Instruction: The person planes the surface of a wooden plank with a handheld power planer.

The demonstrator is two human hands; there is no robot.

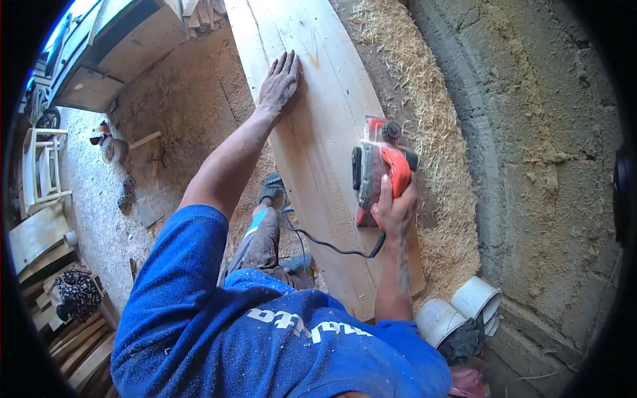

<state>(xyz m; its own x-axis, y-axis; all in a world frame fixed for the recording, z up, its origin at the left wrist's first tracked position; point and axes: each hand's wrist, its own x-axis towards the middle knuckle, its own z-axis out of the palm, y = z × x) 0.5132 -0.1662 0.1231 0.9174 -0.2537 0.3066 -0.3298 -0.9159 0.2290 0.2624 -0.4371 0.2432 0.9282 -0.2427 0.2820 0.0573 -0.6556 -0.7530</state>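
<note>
A long, wide wooden plank (318, 172) runs away from me, its surface pale with a few dark cracks and knots. My left hand (281, 83) lies flat on the plank's far half near its left edge, fingers stretched out. My right hand (398, 207) is wrapped round the red handle of an electric planer (373, 169), which rests on the plank's right side. The planer has a black front knob and a grey body. From its rear a black cord (345, 251) loops left across the plank and down past its edge. The planer's underside is hidden.
Wood shavings (424, 86) are heaped along the plank's right side, beside a rough wall (544, 132). White buckets (441, 322) stand at the lower right. On the left are a dusty floor, an angle grinder-like tool (114, 149), a wooden frame (45, 169) and stacked boards (89, 361).
</note>
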